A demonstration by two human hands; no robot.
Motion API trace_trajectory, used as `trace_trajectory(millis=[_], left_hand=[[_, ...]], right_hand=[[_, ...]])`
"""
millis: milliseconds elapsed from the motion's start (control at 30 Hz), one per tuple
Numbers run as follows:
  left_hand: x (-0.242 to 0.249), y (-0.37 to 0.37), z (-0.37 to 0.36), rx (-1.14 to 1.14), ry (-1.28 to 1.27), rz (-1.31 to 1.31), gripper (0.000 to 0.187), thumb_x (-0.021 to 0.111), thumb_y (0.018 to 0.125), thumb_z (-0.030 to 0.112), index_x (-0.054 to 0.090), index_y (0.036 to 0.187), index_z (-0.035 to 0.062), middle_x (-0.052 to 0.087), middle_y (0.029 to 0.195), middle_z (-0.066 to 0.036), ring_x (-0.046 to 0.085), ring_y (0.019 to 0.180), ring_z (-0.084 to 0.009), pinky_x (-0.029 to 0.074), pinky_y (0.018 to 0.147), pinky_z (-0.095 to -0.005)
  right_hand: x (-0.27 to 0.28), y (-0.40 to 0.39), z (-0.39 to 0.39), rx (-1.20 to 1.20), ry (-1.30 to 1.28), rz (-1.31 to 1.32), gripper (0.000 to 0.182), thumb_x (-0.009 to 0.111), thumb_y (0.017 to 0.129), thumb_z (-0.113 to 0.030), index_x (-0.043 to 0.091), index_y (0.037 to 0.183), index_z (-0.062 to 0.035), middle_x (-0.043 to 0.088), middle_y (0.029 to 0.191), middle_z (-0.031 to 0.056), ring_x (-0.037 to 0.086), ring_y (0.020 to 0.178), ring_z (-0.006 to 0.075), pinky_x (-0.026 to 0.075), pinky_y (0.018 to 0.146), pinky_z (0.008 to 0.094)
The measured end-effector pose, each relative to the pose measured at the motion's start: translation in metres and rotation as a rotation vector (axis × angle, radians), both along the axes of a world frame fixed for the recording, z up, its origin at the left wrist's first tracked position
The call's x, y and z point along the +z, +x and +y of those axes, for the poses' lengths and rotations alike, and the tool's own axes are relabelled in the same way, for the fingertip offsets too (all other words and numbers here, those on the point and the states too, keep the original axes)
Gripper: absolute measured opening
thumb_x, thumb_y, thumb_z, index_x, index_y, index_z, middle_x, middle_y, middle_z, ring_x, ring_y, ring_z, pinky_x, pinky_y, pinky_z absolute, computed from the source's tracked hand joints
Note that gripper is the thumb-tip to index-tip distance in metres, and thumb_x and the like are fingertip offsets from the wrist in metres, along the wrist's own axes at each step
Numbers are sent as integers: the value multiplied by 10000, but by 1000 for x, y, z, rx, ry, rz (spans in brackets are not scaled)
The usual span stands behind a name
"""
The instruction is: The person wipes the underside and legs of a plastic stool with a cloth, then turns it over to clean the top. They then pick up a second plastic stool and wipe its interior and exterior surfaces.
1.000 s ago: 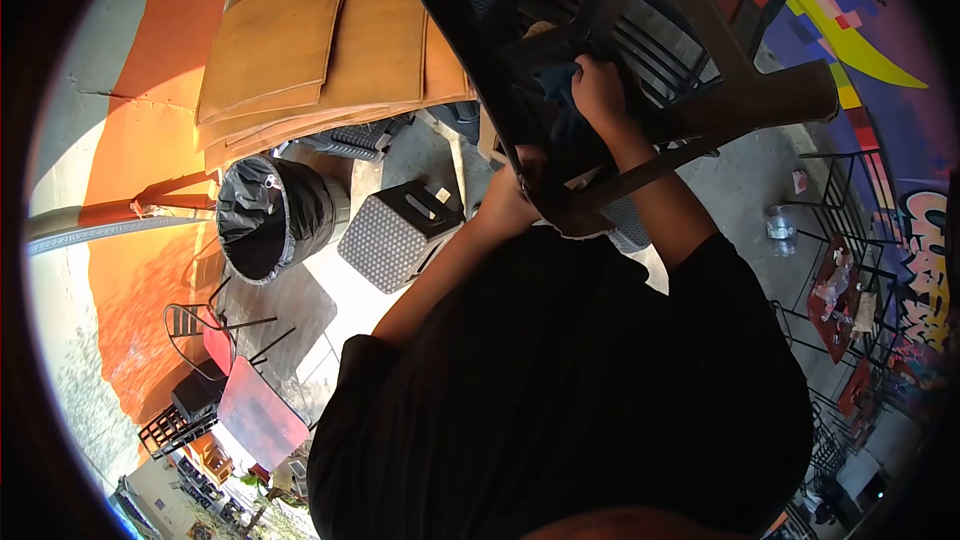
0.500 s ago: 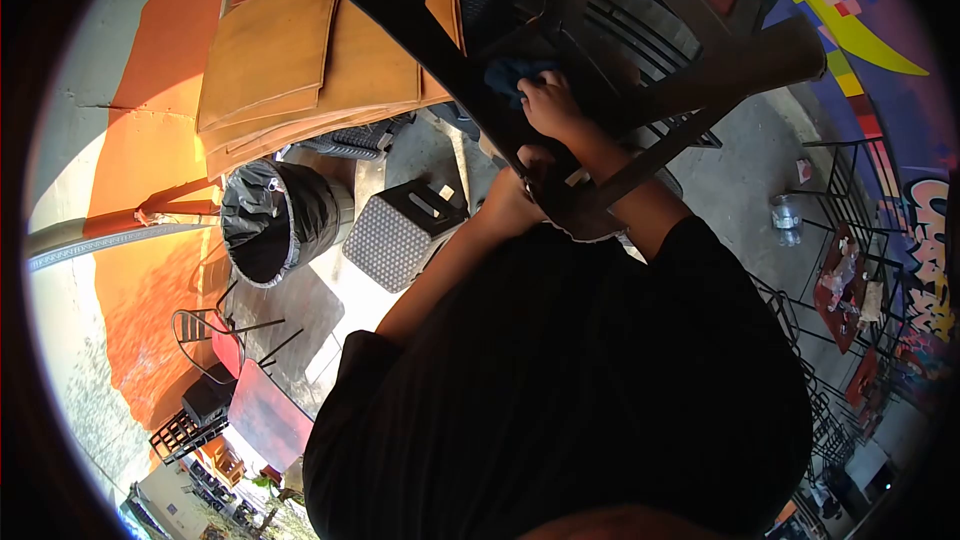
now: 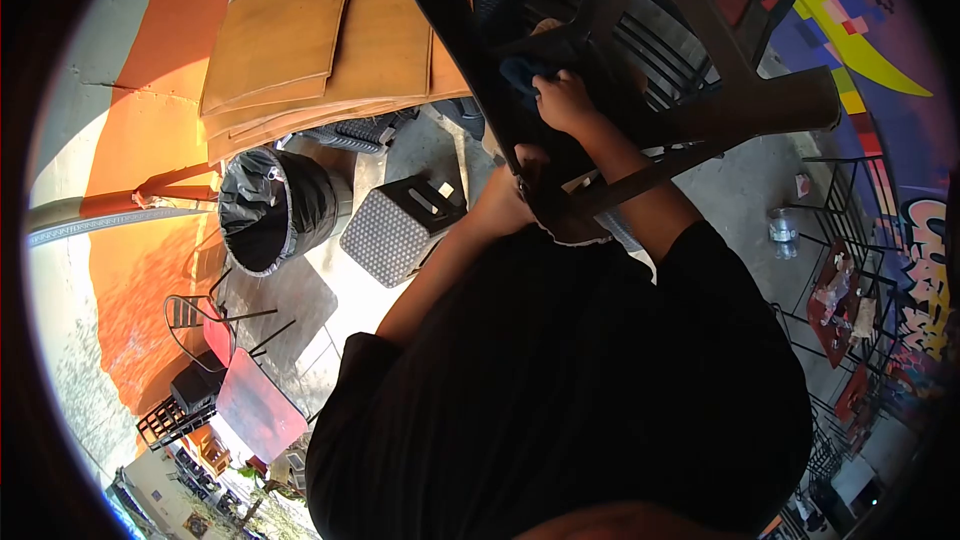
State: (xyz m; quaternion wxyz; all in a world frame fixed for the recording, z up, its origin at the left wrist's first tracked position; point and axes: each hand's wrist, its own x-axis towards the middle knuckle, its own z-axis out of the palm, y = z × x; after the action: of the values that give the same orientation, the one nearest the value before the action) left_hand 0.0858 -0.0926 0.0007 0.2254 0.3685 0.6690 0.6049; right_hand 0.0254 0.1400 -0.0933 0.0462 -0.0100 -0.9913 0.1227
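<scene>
1. Right now the person holds a dark chair tipped up in front of them, legs and crossbars uppermost, and everything else can be placed from it.
2. Up against the chair's underside, the right hand presses a blue cloth onto a dark bar; the fingers are curled shut over the cloth, and only a bunched corner of it shows past the knuckles.
3. Lower on the chair, the left hand grips the frame near where two bars cross. Its fingers look wrapped around the bar, but the far side of the grip is hidden, so I cannot tell how tightly it closes.
4. Judging by where the cloth sits, the wiping is somewhere in the middle: the cloth works one inner bar, and the long wooden leg on the chair's right and the slatted part behind the hand have no cloth on them. Whether any part is already clean I cannot tell, because the frame is dark and in shadow.
5. What seems left, as I read it, is the remaining bars and legs of the chair, plus setting it back upright.
6. Left of the chair lies a stack of tan boards; below those, a bin with a black liner and a perforated box stand on the floor.
7. Right of the chair, a plastic bottle stands on the concrete, near black metal racks along a painted wall.
</scene>
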Motion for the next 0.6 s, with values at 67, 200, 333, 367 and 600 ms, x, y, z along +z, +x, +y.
trace_trajectory(millis=[67,200,333,367,600], left_hand=[[0,2,-4,31,39,19,657,893,695,134,479,1199,57,500,847,-6,524,783,-122,444,698,-312],[4,0,-6,25,72,98,657,890,693,127,480,1201,53,502,860,-9,523,785,-123,446,706,-311],[6,2,-5,47,41,29,642,881,698,115,485,1199,52,500,858,-10,517,784,-122,442,703,-310],[6,4,-5,57,41,24,638,878,699,112,487,1199,51,498,853,-10,513,779,-120,439,700,-309],[-3,0,-5,36,26,40,605,861,716,113,500,1198,56,476,820,-7,484,725,-119,423,667,-306]], right_hand=[[13,4,19,-38,107,-16,229,660,901,-201,641,1111,-112,734,920,143,629,1055,358,426,955,542],[7,0,35,-14,2,-3,229,628,930,-184,633,1143,-98,727,930,164,625,1053,381,470,929,512],[16,7,26,101,-192,-49,246,605,946,-179,625,1167,-74,717,981,189,621,1053,407,496,931,476],[24,7,31,54,-132,-125,247,589,953,-165,625,1182,-80,711,1012,198,625,1063,406,485,961,502],[6,-11,18,-107,-51,-123,240,621,910,-154,618,1135,-69,709,932,183,638,1038,406,477,931,539]])
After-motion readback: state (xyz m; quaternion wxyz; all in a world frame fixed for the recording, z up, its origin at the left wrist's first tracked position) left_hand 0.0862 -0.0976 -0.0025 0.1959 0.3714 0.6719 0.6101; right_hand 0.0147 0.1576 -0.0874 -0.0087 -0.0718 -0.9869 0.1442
